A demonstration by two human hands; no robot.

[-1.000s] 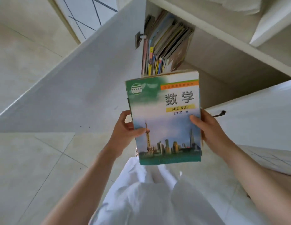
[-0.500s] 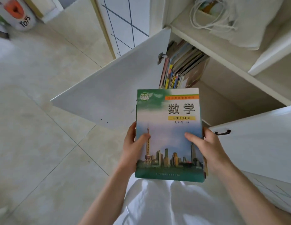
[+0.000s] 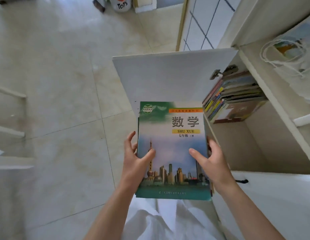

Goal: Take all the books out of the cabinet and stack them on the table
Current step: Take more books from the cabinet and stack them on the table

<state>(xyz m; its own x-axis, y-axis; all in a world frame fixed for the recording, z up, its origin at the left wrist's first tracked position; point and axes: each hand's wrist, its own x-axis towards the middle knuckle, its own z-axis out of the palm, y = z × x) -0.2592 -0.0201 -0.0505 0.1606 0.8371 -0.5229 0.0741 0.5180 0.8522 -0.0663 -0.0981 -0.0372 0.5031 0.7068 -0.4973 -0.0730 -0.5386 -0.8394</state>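
Books are the matter here, and a small bundle of them, topped by a green-and-blue maths textbook [image 3: 173, 149] with a city skyline on its cover, sits between both hands in front of the person's lap. The left hand [image 3: 135, 163] clasps the left edge, thumb laid across the cover and fingers partly splayed beside the spine; the right hand [image 3: 211, 161] clasps the right edge the same way, thumb on the cover, fingers hidden beneath. Just beyond and to the right, the cabinet [image 3: 254, 153] stands with its door [image 3: 164, 77] swung out, and a leaning row of books [image 3: 233, 99] remains at the back of the lower compartment. Above it, a shelf holds a bag with cord handles [image 3: 289, 54]. The step in hand looks like the carry: the bundle is out of the cabinet and has yet to reach the worktop, which does not show in this view. The next move probably calls for turning away from the cabinet, keeping the bundle level so the lower books do not slide out, then returning for the rest. Compared with half a second ago, the view has swung left, showing more tiled floor [image 3: 55, 84] and the toy bag [image 3: 122, 4], while the grip is unchanged.
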